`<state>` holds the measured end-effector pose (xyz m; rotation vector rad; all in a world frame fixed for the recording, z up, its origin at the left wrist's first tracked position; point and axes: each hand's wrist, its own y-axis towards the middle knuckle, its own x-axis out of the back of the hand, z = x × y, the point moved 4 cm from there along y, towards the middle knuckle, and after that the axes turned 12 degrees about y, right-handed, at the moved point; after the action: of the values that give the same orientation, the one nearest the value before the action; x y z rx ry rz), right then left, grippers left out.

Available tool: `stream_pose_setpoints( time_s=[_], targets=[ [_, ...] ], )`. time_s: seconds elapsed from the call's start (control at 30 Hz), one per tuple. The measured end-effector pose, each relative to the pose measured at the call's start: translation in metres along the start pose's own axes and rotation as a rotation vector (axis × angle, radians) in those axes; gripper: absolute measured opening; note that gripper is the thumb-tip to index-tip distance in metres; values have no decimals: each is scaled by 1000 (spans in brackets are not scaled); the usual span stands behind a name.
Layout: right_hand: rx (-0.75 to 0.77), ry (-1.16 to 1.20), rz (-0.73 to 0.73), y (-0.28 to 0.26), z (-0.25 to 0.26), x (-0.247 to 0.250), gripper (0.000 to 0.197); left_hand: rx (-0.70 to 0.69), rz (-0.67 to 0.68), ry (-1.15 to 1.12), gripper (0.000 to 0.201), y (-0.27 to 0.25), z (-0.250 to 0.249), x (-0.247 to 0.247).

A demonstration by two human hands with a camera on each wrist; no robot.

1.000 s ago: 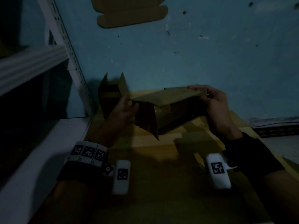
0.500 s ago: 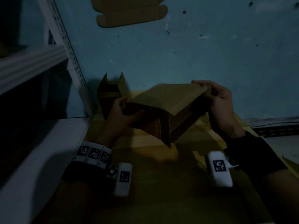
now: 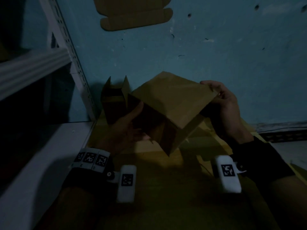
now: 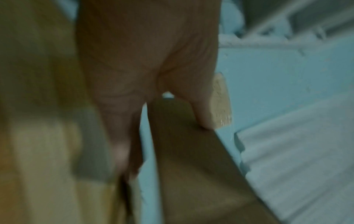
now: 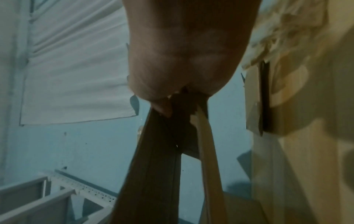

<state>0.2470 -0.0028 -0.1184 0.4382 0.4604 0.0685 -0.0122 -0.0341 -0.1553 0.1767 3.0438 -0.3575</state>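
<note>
A half-folded brown cardboard box (image 3: 172, 105) hangs in the air between both hands, tilted, its broad panel facing up and a pointed flap hanging down. My left hand (image 3: 131, 123) grips its dark left side, thumb on top; in the left wrist view the thumb (image 4: 203, 115) presses on the cardboard (image 4: 191, 159). My right hand (image 3: 222, 100) pinches the box's upper right corner; the right wrist view shows its fingers (image 5: 162, 106) clamped on the cardboard edge (image 5: 157, 166).
A second, assembled open box (image 3: 114, 103) stands against the blue wall (image 3: 199, 55) behind the left hand. Flat cardboard sheets (image 3: 149, 188) cover the table. A white metal shelf rack (image 3: 69, 52) stands at left. A cardboard cutout (image 3: 132, 15) hangs on the wall.
Both hands have lifted and turned the box, so its broad panel now tilts up toward me. The right hand rose with the corner; the left hand shifted along the side.
</note>
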Motion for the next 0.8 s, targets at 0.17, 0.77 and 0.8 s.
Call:
stream_pose_setpoints(
  time_s=[0.17, 0.77, 0.8],
  targets=[
    [-216, 253, 143, -10, -4, -8, 31, -120, -141, -111, 50, 1, -8, 9],
    [-436, -190, 56, -11, -17, -3, 40, -342, -469, 272, 123, 4, -19, 37],
    [-463, -204, 92, -11, -16, -2, 48, -346, -457, 305, 124, 3, -21, 36]
  ],
)
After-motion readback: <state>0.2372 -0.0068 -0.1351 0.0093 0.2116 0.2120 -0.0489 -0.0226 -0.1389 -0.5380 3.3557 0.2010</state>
